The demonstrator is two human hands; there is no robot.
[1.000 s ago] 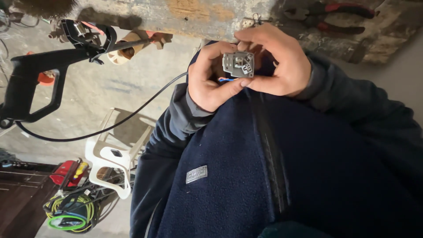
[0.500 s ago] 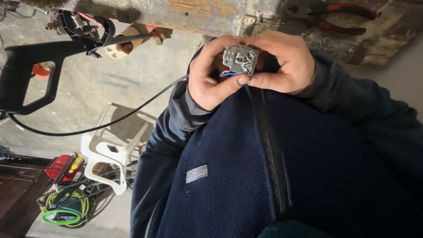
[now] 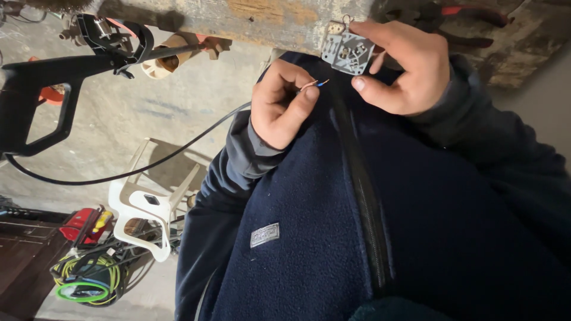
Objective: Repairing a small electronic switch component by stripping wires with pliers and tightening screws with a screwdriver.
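Both hands work close against the dark fleece jacket [image 3: 309, 238]: the left hand [image 3: 281, 104] pinches a thin wire [image 3: 314, 85], the right hand [image 3: 399, 70] grips a small grey socket part [image 3: 348, 50] just beside it. Beyond them runs the worn bench [image 3: 267, 18]; left of the hands hangs a black power tool [image 3: 41, 89].

Small grey square metal fitting [image 3: 348, 52], dull matt finish with ridged, cast-looking face, pinched in the right hand [image 3: 404, 68]. Thin wire [image 3: 314, 85] in the left hand [image 3: 279, 104]: bare coppery strand, slight shine, blue plastic insulation at the tip. Dark navy fleece jacket [image 3: 309, 238], soft matt cloth, fuzzy nap, black zipper, small grey stitched patch. Worn wooden bench [image 3: 267, 18], rough, chipped, stained surface. Black plastic power tool handle [image 3: 41, 89], smooth, semi-matt. White plastic chair [image 3: 151, 208], smooth, slightly glossy. Grey concrete floor [image 3: 131, 125], rough, dusty. Black rubbery cable [image 3: 178, 151], smooth.
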